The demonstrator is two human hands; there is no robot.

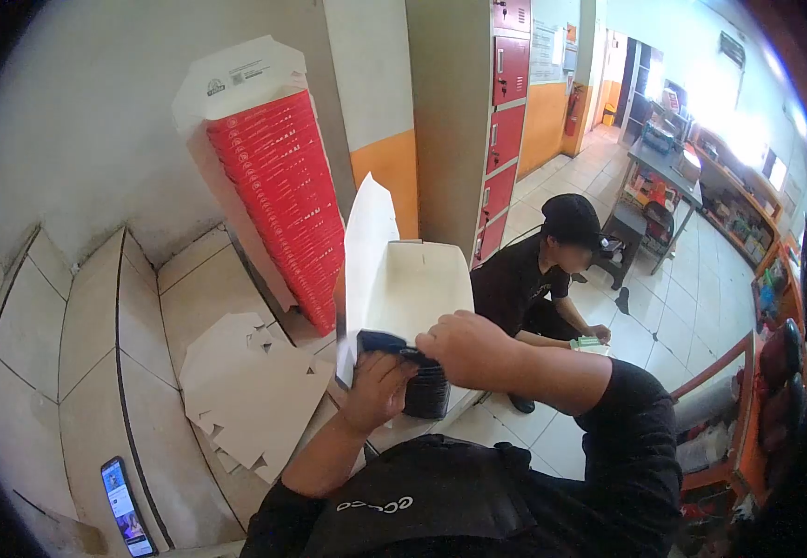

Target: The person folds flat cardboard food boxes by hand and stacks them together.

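Note:
A partly folded carton (pixel 422 284), white inside and dark outside, stands open in front of my chest, its tall lid flap raised at the left. My left hand (pixel 380 386) grips its dark near edge from below. On the right part of that same edge, my right hand (pixel 459 346) is closed with the fingers bent over the rim. Just under the carton is a dark stack (pixel 427 391), partly hidden by my hands. Flat white cardboard blanks (pixel 250 386) lie in a loose pile on the tiled step to the left.
A tall stack of red boxes (pixel 282 195) leans by the wall. A phone (pixel 127 507) lies on the tiles at lower left. Red lockers (pixel 506 139) stand behind. A co-worker (pixel 543 270) in a dark cap sits at the right, near a metal table (pixel 668 172).

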